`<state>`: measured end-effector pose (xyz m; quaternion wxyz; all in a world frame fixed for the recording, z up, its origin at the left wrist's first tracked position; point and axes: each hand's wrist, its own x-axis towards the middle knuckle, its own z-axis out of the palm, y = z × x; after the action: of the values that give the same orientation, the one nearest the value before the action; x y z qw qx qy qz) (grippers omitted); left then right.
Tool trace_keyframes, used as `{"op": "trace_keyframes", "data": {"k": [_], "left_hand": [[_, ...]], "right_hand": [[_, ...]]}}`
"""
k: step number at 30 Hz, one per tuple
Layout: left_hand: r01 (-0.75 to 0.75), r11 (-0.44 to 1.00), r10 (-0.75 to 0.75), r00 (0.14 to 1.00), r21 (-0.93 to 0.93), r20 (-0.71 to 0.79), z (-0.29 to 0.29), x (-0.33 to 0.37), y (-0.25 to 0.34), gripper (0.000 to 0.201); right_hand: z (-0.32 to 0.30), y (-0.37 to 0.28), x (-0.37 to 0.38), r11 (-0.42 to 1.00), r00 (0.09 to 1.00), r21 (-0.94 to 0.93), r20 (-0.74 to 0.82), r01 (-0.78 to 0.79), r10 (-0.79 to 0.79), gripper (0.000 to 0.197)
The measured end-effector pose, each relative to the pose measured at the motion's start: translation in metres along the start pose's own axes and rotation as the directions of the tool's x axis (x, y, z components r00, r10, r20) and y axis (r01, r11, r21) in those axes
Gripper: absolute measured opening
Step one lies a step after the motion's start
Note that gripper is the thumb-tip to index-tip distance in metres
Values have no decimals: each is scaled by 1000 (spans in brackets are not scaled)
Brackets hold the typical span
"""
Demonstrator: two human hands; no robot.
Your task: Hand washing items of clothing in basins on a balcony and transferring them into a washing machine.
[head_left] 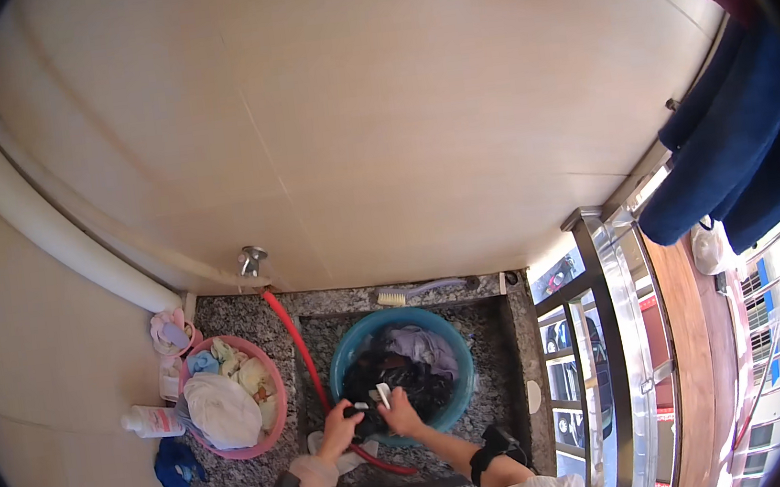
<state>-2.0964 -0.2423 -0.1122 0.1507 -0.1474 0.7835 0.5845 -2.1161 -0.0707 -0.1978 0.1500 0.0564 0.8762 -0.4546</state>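
A round blue basin (466, 360) stands in the speckled stone sink, holding wet dark cloth (415, 380) and a greyish-purple garment (423, 347). Both my hands are at the basin's near side. My left hand (339, 428) is closed on a bit of dark cloth with a white spot by the fingertips. Close to its right, my right hand (400, 414) pinches a small white piece (384, 394), too small to name. A red hose (299, 340) runs down from the wall tap (251, 259), passing by my left hand. Pale cloth (349, 459) lies below the basin.
At left stands a pink basin (279, 391) of light clothes, beside a white bottle (152, 422) and a dark blue cloth (177, 465). A scrubbing brush (424, 289) lies on the sink's back ledge. A metal-framed window (610, 315) is at right; dark blue clothes (734, 137) hang above.
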Motion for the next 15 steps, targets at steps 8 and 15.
{"op": "trace_keyframes", "data": {"k": [8, 15], "left_hand": [[-142, 864, 194, 979, -483, 59, -9, 15, 193, 13], [-39, 647, 137, 988, -761, 66, -13, 0, 273, 7]], "right_hand": [[-82, 45, 25, 979, 983, 94, -14, -182, 184, 48], [-56, 13, 32, 181, 847, 828, 510, -531, 148, 40]]}}
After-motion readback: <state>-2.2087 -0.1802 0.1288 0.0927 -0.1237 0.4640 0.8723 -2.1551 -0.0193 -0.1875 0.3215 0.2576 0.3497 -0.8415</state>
